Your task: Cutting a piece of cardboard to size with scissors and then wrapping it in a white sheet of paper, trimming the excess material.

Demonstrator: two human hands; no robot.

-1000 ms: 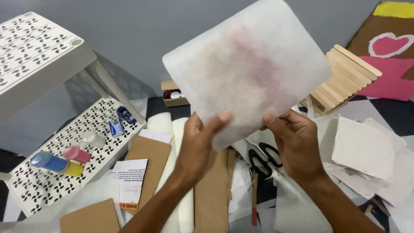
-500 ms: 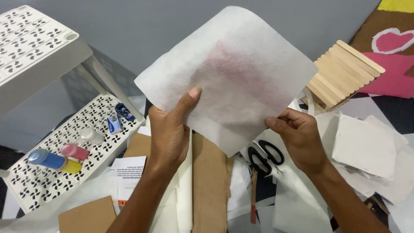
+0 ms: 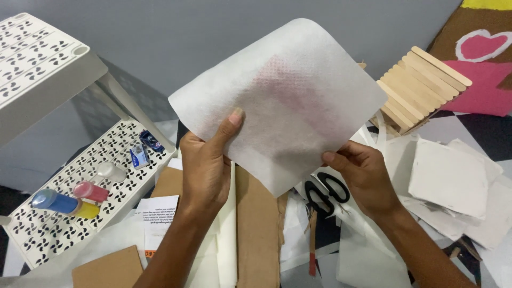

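At the near edge, a strip of brown cardboard [image 3: 257, 229] lies flat between both forearms, black-handled scissors [image 3: 325, 193] just right of it. Above these, left hand [image 3: 205, 162] pinches the white fabric sheet [image 3: 277, 101] at its lower left edge, thumb on the front face, fingers behind. Right hand [image 3: 362, 176] pinches the sheet's lower right edge. Sheet held up in the air, tilted, faint pink patch at centre. Left: white perforated rack [image 3: 64, 208] with small paint bottles [image 3: 66, 200]. Far right: raft of wooden craft sticks [image 3: 421, 85], behind the sheet's right corner.
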